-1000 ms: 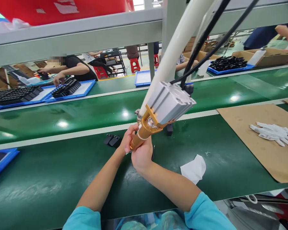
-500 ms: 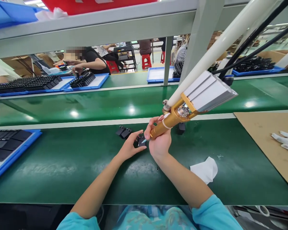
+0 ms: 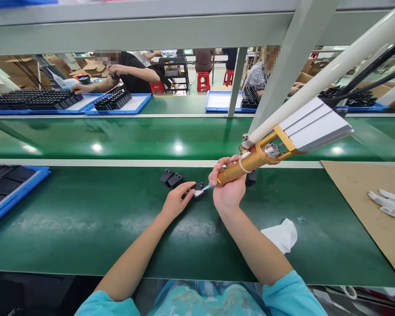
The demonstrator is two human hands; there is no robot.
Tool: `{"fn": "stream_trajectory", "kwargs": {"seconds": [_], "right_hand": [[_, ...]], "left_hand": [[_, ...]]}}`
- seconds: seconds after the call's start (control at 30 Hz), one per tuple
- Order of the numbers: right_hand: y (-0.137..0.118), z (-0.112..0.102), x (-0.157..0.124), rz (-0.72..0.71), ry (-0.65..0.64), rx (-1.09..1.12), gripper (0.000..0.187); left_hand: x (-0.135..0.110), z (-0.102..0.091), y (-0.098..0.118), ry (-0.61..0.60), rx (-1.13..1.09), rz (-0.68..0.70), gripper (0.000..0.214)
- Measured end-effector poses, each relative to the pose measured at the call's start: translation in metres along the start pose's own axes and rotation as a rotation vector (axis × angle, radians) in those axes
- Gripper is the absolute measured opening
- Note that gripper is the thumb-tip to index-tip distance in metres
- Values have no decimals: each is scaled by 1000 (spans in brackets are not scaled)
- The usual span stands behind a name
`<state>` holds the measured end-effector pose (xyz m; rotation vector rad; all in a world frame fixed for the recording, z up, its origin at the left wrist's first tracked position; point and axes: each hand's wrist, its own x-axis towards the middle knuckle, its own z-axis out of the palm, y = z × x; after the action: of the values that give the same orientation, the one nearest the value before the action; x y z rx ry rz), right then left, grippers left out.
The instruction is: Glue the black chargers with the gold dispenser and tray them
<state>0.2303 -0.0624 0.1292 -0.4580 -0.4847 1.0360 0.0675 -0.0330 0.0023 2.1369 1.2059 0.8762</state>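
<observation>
Gold nozzle [image 3: 238,169] with a white tube [image 3: 322,83], small black parts [image 3: 171,178] on a green belt [image 3: 85,219], blue trays [image 3: 6,193], white gloves [image 3: 388,202], brown cardboard [image 3: 365,184].

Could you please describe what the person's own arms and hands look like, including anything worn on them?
Both forearms are bare from the short turquoise sleeves down. The left hand and right hand wear no gloves, and no rings, watch or wristband can be seen. A pair of white gloves lies unused on the brown cardboard sheet at the right.
</observation>
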Motion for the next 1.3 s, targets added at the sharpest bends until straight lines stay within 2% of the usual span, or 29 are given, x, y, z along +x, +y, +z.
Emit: {"fn": "stream_trajectory", "kwargs": {"seconds": [0.1, 0.2, 0.27, 0.37, 0.43, 0.6, 0.83, 1.03, 1.3], "right_hand": [[0, 0, 1, -7, 4, -10, 17], [0, -1, 2, -8, 7, -26, 20], [0, -3, 3, -5, 9, -37, 21], [0, -5, 6, -16, 16, -51, 20], [0, -6, 9, -31, 27, -55, 21], [0, -6, 10, -20, 54, -61, 24], [2, -5, 8, -51, 15, -72, 24], [1, -5, 7, -56, 12, -90, 20], [1, -2, 3, -34, -12, -60, 21]], "left_hand": [[-2, 6, 3, -21, 186, 98, 59], [-1, 12, 3, -32, 252, 106, 47], [0, 13, 4, -43, 194, 41, 39], [0, 10, 7, -14, 46, -93, 43], [-2, 6, 12, 28, -8, -123, 45], [-5, -6, 28, 119, 12, -19, 44], [-10, -10, 43, 157, 30, 73, 38], [-10, -10, 42, 170, 30, 91, 38], [-12, -8, 40, 139, 20, 45, 40]]}}
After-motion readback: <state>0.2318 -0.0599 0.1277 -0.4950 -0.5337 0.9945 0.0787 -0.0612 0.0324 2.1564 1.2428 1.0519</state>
